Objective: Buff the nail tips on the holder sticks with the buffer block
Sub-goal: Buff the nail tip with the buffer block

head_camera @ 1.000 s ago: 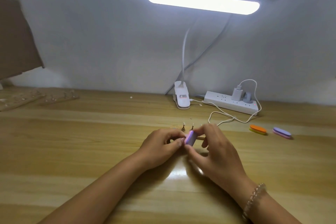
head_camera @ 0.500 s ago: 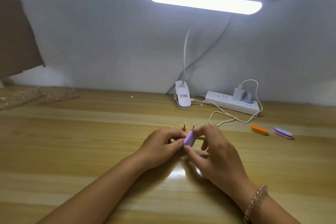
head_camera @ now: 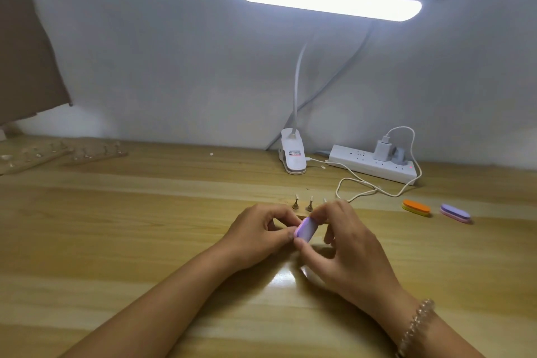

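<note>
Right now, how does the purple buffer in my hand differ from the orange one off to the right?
The purple buffer is pinched in the right hand, tilted off the table; the orange buffer lies flat on it, untouched. The purple buffer looks lilac; the orange buffer is orange over yellow. Both are oblong with rounded ends.

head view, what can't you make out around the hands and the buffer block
- Head view: what the left hand pinches; its curled fingers and the buffer block cover it.
- Head view: whether the block touches a nail tip; block and right hand hide the contact.
- Head view: the third holder stick, mostly behind the right hand's fingers.
- Head view: the pieces on the far-left boards, too small and blurred.
</note>
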`<state>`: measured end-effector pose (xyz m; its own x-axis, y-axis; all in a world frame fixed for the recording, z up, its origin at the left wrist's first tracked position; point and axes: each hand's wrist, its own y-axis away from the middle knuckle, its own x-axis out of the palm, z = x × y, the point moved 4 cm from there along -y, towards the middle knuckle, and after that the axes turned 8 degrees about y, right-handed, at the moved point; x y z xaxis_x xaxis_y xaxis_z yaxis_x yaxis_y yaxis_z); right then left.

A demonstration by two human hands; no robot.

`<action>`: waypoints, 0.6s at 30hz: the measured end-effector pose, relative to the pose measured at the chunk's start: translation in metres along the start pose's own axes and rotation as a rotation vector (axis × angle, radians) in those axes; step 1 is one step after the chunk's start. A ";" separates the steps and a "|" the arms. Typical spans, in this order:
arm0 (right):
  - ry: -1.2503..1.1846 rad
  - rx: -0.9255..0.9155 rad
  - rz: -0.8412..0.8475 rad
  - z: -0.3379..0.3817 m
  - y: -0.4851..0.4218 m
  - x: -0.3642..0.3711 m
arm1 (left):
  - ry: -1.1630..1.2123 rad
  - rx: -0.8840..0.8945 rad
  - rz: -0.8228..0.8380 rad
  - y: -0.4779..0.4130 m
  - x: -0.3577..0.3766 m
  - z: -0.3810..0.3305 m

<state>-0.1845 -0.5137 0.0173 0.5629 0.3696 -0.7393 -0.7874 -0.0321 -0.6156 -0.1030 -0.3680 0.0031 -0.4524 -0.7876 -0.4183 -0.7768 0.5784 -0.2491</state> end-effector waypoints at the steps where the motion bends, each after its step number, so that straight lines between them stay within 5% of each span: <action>1: -0.011 -0.016 0.017 0.002 0.000 0.000 | 0.005 -0.005 -0.001 0.000 0.000 0.001; 5: -0.080 0.095 -0.046 -0.006 -0.004 -0.005 | -0.007 -0.001 -0.012 -0.001 0.000 0.001; 9: 0.038 -0.055 0.060 0.008 0.002 0.000 | -0.018 0.034 0.004 -0.001 0.000 -0.001; 14: -0.060 0.184 -0.148 -0.013 -0.003 -0.011 | -0.007 0.012 -0.026 -0.002 -0.001 0.002; 18: -0.038 0.018 -0.054 0.000 0.002 -0.006 | 0.016 -0.011 -0.035 -0.002 -0.001 0.003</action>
<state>-0.1893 -0.5160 0.0206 0.5948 0.4057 -0.6940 -0.7607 0.0050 -0.6490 -0.0996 -0.3679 0.0009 -0.4322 -0.8105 -0.3953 -0.7968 0.5485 -0.2535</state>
